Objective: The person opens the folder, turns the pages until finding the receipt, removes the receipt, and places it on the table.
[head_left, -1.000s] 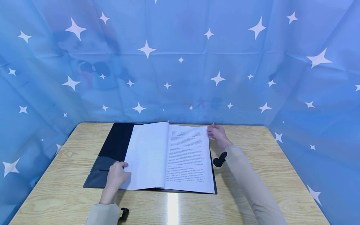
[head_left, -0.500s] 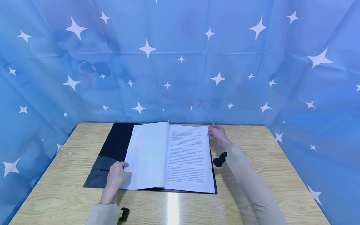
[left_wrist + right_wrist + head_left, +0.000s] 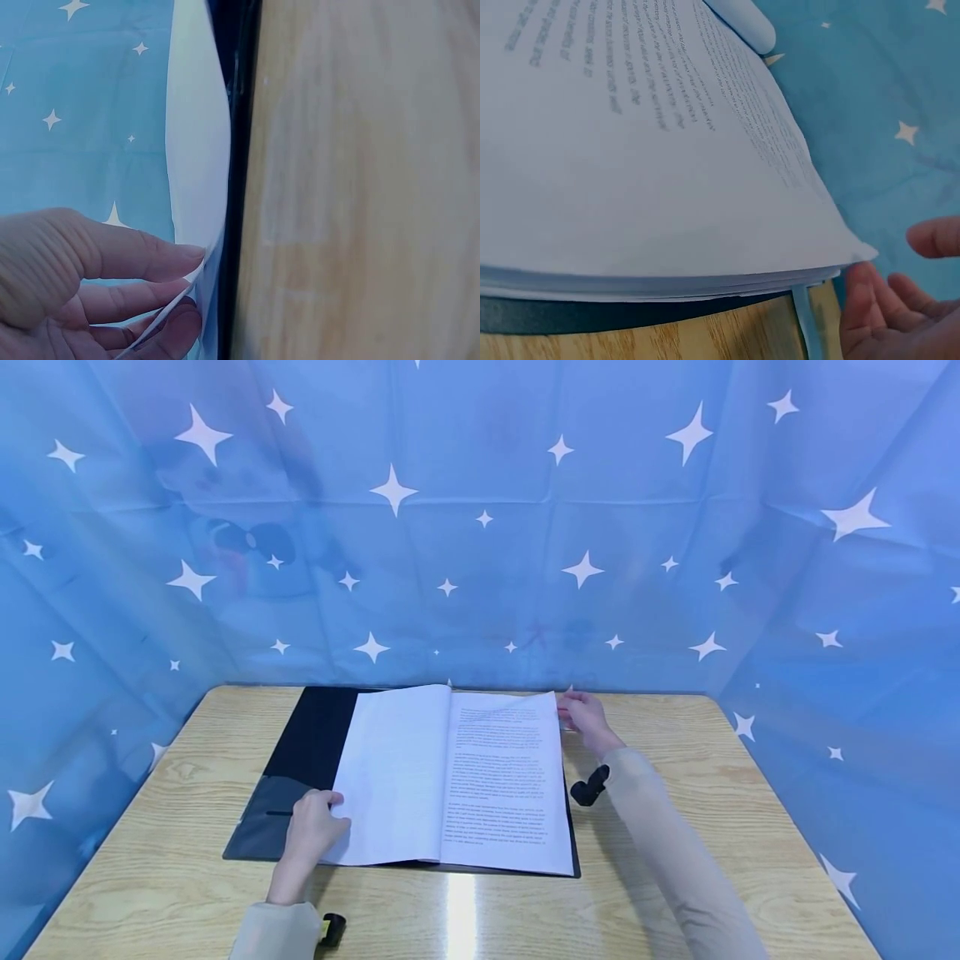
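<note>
A black folder (image 3: 318, 731) lies spread on the table, holding a thick stack of white sheets turned open like a book. My left hand (image 3: 312, 828) is at the lower outer edge of the blank-looking left page (image 3: 390, 768); in the left wrist view its thumb (image 3: 161, 259) and fingers pinch that sheet's edge. At the far right corner of the printed right page (image 3: 498, 777) is my right hand (image 3: 587, 720). The right wrist view has its fingertips (image 3: 861, 279) touching the top sheet's corner from below, the thumb (image 3: 937, 236) apart from the paper.
The wooden table (image 3: 675, 760) extends around the folder, with a blue star-patterned curtain (image 3: 480, 610) at its back and sides. A pale blue strip (image 3: 807, 322) hangs by the stack's edge near my right hand. Black wrist cameras sit on both sleeves.
The right page's far corner has lifted a little, and my right hand has shifted slightly to the right. My left hand stays in place at the left page.
</note>
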`<state>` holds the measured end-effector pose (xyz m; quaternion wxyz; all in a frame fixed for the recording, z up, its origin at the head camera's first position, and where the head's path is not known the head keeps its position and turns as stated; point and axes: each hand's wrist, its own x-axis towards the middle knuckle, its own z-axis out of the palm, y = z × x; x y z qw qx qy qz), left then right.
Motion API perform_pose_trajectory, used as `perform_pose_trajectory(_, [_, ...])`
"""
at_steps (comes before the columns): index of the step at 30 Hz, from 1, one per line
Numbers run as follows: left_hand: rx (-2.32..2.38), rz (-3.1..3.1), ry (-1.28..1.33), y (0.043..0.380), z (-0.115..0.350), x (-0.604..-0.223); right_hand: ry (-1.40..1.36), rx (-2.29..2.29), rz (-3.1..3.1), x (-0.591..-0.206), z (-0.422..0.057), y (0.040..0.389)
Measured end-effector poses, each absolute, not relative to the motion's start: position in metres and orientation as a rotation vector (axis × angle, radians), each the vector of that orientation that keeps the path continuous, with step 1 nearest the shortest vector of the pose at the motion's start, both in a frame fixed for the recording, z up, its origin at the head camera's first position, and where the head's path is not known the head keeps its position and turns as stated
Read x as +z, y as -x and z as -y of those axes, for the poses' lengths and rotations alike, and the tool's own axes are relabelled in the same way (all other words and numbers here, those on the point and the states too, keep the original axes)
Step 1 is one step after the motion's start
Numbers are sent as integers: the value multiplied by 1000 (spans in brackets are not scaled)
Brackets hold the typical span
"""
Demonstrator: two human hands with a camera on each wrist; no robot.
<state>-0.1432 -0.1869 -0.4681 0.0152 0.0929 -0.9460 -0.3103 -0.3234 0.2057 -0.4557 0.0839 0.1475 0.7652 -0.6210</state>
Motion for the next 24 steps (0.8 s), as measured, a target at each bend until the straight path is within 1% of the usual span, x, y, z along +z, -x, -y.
perform_pose_trajectory(10, [-955, 2942, -280, 144, 188, -469, -392, -1790, -2338, -450, -204, 319])
perform_pose_trajectory(24, [-969, 2941, -276, 144, 188, -470, -239, -1846, -2260, -426, -194, 307])
